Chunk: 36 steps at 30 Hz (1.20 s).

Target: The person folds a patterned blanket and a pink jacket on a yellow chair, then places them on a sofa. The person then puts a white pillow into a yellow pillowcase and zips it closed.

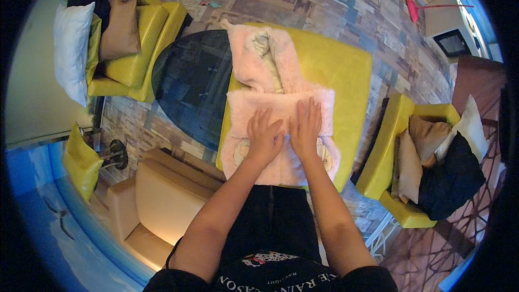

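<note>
A pink fleece hooded garment (239, 126) lies front down or folded before me, its middle doubled into a wide band. The hood (243, 55) points away from me, and a pale lining shows in its opening. My left hand (264, 134) rests palm down on the left half of the band. On the right half lies my right hand (306, 126), also flat, fingers slightly spread. Neither hand grips the cloth. Beneath the garment is a yellow padded ottoman or bench (338, 85).
A dark glass tabletop (190, 85) adjoins the ottoman's left side. Yellow armchairs with cushions stand at upper left (142, 45) and right (385, 154). A tan armchair (170, 199) is at lower left. A pink broom (412, 10) lies far right.
</note>
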{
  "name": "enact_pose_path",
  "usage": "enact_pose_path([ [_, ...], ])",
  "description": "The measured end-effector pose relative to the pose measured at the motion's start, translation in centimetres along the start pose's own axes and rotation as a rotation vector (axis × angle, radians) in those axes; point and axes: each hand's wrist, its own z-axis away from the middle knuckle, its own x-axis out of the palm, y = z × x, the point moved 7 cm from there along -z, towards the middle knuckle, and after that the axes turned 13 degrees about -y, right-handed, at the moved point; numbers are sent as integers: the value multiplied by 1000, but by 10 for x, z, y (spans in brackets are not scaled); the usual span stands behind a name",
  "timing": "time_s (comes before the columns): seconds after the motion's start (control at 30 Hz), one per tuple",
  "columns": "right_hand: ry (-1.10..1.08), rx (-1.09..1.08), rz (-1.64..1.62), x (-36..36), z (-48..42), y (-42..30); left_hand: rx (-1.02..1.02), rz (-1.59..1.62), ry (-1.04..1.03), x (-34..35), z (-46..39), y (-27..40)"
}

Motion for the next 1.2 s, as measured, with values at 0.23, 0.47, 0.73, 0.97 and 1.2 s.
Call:
enact_pose_path([
  [0.23, -75, 80, 243, 23, -24, 20, -112, -119, 77, -12, -35, -20],
  [0.47, -178, 169, 362, 46, -24, 35, -272, -151, 17, 3, -40, -41],
  [0.73, -259, 148, 249, 45, -31, 41, -301, -49, -159, 6, -48, -46],
  [0.97, 18, 217, -38, -32, 44, 76, -245, 90, 291, -44, 46, -78],
  [1.2, -337, 910, -944, -14, 166, 126, -729, 876, -170, 48, 170, -134],
])
